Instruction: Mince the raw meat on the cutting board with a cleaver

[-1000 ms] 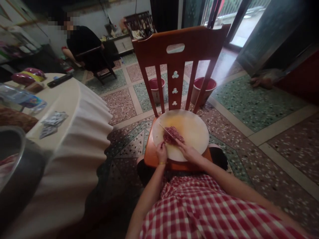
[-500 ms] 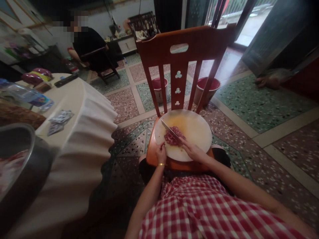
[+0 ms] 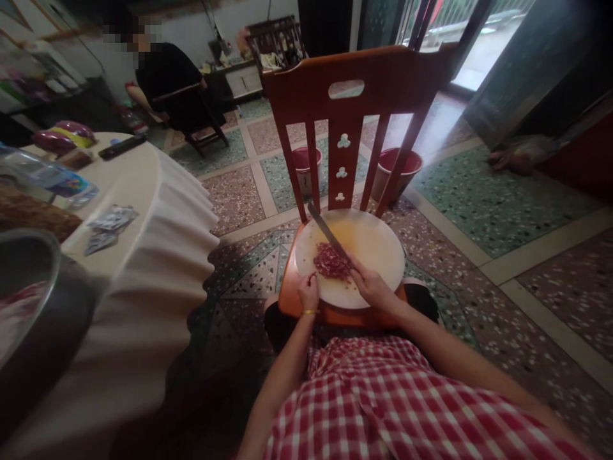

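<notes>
A knife is gripped by its handle in my right hand. Its blade slants up and to the left, raised over a small heap of chopped red meat. The meat lies on the left half of a round white cutting board, which rests on the seat of a wooden chair. At the board's front left edge is my left hand, its fingers curled closed beside the meat. What those fingers hold, if anything, is hidden.
On the left, a cloth-covered table carries a metal basin with meat in it, blister packs and a plastic bottle. Two buckets stand behind the chair back. A person sits farther off.
The knife has lifted from the meat, its tip now higher and past the board's far edge. My left hand has stayed at the board's edge. The view has shifted slightly.
</notes>
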`<action>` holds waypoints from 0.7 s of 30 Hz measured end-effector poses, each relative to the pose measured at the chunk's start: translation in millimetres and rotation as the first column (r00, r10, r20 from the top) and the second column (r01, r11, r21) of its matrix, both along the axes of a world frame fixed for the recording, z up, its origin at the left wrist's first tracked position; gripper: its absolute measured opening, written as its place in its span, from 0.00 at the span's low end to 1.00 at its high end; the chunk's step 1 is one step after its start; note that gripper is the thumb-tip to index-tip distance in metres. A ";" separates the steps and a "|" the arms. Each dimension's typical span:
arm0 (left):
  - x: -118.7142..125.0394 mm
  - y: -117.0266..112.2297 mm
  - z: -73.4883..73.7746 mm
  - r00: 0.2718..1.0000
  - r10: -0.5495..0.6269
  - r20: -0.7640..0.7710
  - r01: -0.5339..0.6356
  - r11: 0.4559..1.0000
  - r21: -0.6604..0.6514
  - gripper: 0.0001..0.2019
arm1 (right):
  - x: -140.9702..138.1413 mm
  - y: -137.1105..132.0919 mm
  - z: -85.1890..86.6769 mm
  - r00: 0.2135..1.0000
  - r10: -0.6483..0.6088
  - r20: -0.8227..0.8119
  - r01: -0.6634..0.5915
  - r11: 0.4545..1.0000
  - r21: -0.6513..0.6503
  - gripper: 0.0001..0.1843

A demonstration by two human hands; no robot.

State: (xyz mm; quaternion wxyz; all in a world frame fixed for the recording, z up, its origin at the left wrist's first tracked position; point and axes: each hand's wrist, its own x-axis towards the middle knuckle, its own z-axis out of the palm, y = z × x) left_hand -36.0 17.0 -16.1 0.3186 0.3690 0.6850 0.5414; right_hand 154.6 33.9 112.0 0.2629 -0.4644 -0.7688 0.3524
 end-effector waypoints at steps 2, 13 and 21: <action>0.3 -0.7 3.0 1.000 -0.004 -0.001 0.004 1.000 0.000 0.14 | 1.3 0.5 -6.1 0.997 0.007 0.070 0.000 0.996 -0.095 0.26; 3.5 -1.5 15.1 1.000 -0.008 -0.023 0.008 1.000 -0.020 0.13 | 0.1 -1.3 -9.2 0.997 0.022 0.081 -0.016 0.997 -0.070 0.25; 2.2 1.2 10.5 1.000 -0.010 -0.023 0.010 1.000 -0.005 0.13 | -5.0 -2.8 6.8 1.000 0.008 -0.020 -0.007 0.999 0.036 0.27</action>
